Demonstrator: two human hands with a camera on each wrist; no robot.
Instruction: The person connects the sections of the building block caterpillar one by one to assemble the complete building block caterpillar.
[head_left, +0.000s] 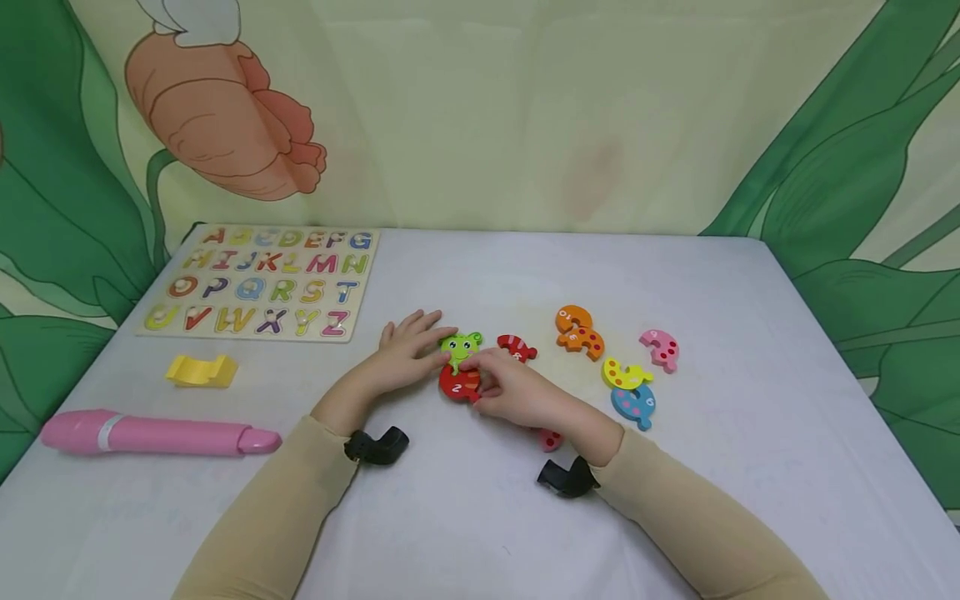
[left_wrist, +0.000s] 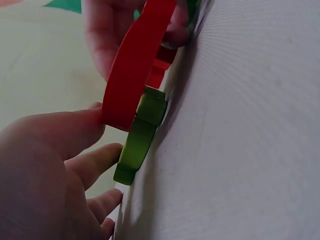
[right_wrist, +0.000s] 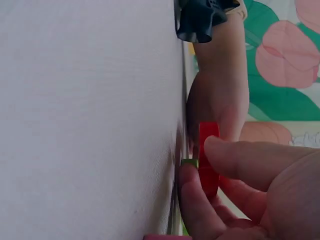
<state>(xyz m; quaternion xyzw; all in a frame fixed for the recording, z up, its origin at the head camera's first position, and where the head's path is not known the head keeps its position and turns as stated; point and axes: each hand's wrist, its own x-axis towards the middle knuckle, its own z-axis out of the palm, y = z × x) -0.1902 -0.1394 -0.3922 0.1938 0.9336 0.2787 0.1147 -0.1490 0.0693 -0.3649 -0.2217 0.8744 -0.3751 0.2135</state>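
Note:
A green smiling animal-head puzzle piece [head_left: 459, 343] lies flat on the white table. The red puzzle piece [head_left: 454, 384] numbered 2 overlaps its lower edge, raised above it in the left wrist view. My right hand [head_left: 521, 392] pinches this red piece [right_wrist: 208, 131] between thumb and fingers. My left hand [head_left: 405, 354] lies to the left with fingers spread and fairly straight. In the left wrist view its thumb touches the red piece [left_wrist: 135, 70], and a fingertip rests at the edge of the green piece [left_wrist: 142, 135].
Beyond my right hand lies a red striped piece [head_left: 516, 345]. Further right are orange pieces [head_left: 581, 340], a yellow one [head_left: 624, 373], a blue one [head_left: 633, 406] and a pink one [head_left: 662, 348]. An alphabet board [head_left: 300, 308], yellow block [head_left: 201, 372] and pink wand-like object [head_left: 172, 435] sit left.

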